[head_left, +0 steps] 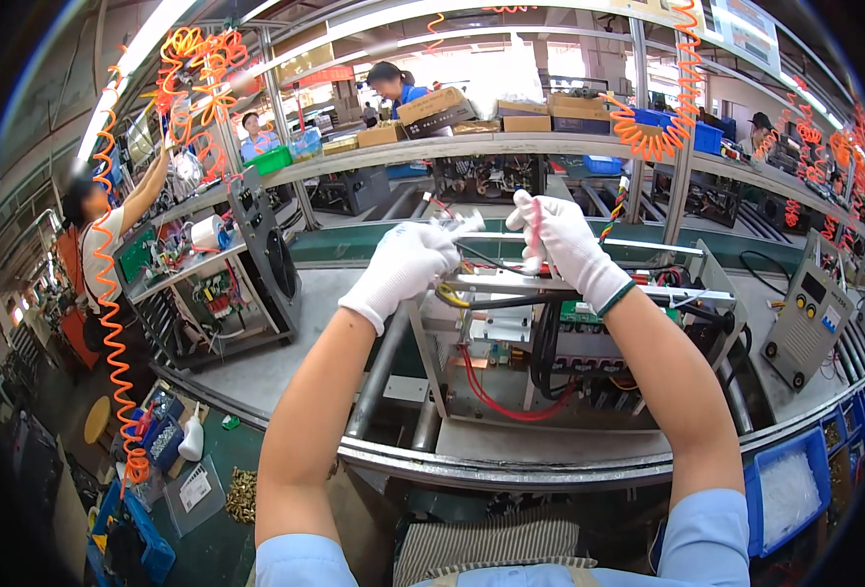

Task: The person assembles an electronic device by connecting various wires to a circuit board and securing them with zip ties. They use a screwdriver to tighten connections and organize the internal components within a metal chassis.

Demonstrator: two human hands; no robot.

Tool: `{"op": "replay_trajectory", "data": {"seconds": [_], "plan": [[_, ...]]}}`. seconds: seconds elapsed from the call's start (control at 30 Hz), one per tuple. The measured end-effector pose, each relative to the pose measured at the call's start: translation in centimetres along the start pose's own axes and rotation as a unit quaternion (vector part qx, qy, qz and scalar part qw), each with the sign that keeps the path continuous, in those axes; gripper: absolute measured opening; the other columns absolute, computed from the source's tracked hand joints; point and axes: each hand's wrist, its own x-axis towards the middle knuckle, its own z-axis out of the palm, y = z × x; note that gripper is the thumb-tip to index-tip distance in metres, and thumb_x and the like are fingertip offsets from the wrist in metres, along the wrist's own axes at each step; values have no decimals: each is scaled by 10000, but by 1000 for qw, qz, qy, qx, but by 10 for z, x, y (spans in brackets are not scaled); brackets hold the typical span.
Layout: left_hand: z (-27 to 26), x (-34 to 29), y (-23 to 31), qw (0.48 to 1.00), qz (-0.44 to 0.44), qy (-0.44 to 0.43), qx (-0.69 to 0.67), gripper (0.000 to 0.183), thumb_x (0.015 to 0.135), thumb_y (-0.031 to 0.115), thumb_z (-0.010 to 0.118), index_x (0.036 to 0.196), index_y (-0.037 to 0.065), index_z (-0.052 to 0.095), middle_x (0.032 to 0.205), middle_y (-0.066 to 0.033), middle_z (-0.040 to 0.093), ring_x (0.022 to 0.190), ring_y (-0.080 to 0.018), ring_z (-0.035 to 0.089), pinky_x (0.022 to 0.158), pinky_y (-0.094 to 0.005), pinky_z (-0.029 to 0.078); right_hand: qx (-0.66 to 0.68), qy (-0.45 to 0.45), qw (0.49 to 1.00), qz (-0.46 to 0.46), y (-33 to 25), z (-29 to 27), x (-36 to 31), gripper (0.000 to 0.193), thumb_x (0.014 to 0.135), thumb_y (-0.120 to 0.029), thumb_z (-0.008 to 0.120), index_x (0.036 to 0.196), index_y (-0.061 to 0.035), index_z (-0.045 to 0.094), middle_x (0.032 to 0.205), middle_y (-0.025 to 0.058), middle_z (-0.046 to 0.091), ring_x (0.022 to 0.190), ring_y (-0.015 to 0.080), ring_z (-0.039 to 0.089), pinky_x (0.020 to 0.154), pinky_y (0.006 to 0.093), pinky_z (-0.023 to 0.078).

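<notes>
Both my hands wear white knit gloves and are raised above an open machine chassis (pixel 511 391) with wiring and circuit boards inside. My left hand (pixel 413 259) has its fingers closed at the upper left of the chassis. A small whitish piece (pixel 467 225) shows at its fingertips, too blurred to name. Across the top, my right hand (pixel 569 245) pinches a thin pinkish-red piece (pixel 536 227) held upright, its kind unclear. A black cable (pixel 491 261) runs between the two hands. Red wires (pixel 511 413) and thick black cables (pixel 548 347) hang inside the chassis.
Another open unit (pixel 217 284) stands to the left, and a grey cased machine (pixel 810 318) at the right. A shelf with cardboard boxes (pixel 437 112) crosses behind. Orange coiled hoses (pixel 110 293) hang down. A blue bin (pixel 790 494) sits lower right. Co-workers stand left and beyond the shelf.
</notes>
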Motion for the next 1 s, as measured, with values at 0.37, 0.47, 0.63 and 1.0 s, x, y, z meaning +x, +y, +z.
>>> {"op": "replay_trajectory", "data": {"seconds": [0.37,0.47,0.63,1.0], "plan": [[-14,17,20,978,-145,-90,-119,315,763,13,727,1069,-21,662,877,-45,640,806,-127,613,736,-258,490,-400,-219,884,100,-13,9,13,380,983,-373,518,1009,-59,731,735,43,653,477,96,435,457,257,375],[-18,25,5,964,-107,24,-243,298,810,-43,669,1107,-27,646,913,-92,665,734,-113,640,564,-224,474,-256,-292,915,113,-6,6,21,354,973,-349,527,1100,-72,708,826,50,679,546,91,477,491,253,397],[-4,25,-10,931,-151,119,-310,203,860,-15,648,1060,20,667,863,-59,691,676,-57,612,438,-184,344,-218,-305,923,89,3,5,25,266,897,-204,634,1099,-41,695,837,-13,660,665,45,525,543,213,404],[-10,-10,8,978,-34,204,-29,175,853,51,655,1018,4,694,856,-41,677,786,-106,608,745,-251,476,-275,-282,915,93,-34,3,15,167,855,-215,704,874,-48,699,704,-18,608,586,50,503,516,226,417]]}}
